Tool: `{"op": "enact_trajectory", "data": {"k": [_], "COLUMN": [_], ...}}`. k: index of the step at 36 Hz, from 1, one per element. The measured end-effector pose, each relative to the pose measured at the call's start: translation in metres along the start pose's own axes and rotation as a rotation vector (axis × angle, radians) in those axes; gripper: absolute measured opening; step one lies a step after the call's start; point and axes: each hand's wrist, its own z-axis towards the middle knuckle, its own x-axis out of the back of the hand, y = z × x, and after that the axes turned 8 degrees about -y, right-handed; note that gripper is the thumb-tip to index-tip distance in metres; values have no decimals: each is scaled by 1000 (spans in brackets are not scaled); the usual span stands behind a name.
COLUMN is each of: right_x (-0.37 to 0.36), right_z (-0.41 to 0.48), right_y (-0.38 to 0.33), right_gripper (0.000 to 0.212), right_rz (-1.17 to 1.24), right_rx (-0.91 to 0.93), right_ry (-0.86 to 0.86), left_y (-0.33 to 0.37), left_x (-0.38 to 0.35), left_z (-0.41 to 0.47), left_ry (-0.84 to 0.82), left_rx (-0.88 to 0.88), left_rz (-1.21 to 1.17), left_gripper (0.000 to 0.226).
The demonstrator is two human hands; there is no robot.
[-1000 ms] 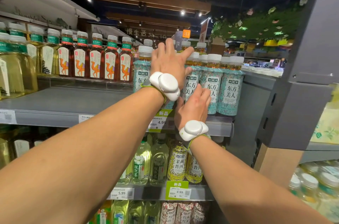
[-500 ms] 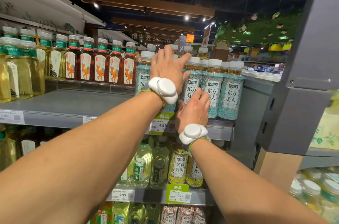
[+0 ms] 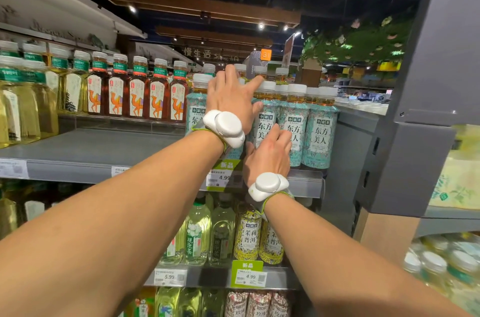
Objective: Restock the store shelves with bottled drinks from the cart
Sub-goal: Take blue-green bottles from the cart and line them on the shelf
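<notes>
Teal-labelled tea bottles (image 3: 320,132) with white caps stand in a tight group at the right end of the upper grey shelf (image 3: 85,150). My left hand (image 3: 230,98) lies over the top of one of these bottles and hides it; the index finger reaches to a neighbouring cap and the thumb touches the bottle to the right. Lower down, my right hand (image 3: 270,154) holds the body of the teal bottle (image 3: 265,124) beside it, thumb on its left and fingers across the label. Both wrists carry white sensor pucks. The cart is out of view.
Left of the teal group the shelf front is bare, with red camel-label bottles (image 3: 136,96) and yellow tea bottles (image 3: 15,103) behind. The shelf below holds green and yellow bottles (image 3: 246,236). A grey shelf upright (image 3: 405,161) stands close on the right, with price tags (image 3: 219,177) along the edges.
Both hands stay on the teal bottles. My right hand has slid slightly up and right across the label. The view has tilted a little upward.
</notes>
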Motion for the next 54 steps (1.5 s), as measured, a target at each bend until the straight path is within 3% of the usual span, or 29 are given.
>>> {"op": "enact_trajectory", "data": {"k": [10, 19, 23, 30, 33, 39, 47, 54], "right_x": [10, 30, 39, 52, 41, 3, -24, -31], "right_z": [-2, -9, -12, -22, -37, -106, -215, -336], "right_y": [-1, -3, -16, -35, -48, -90, -138, -161], "right_gripper": [70, 46, 35, 22, 16, 9, 17, 17], "right_rz": [-27, 61, 170, 355, 461, 595, 636, 538], "right_rx": [-12, 45, 109, 163, 218, 274, 423, 542], "right_ry": [-43, -33, 26, 87, 42, -197, -521, -821], "left_y": [-1, 5, 6, 1, -18, -86, -155, -189], "left_x": [9, 22, 32, 46, 52, 69, 106, 153], "left_z": [3, -16, -31, -51, -72, -152, -284, -421], "left_ry": [-83, -216, -137, 45, 69, 5, -78, -154], "left_rx": [-11, -24, -4, 48, 117, 289, 554, 778], "left_rz": [40, -40, -181, -295, -316, -159, -36, 38], "left_gripper": [50, 64, 59, 27, 20, 14, 12, 13]}}
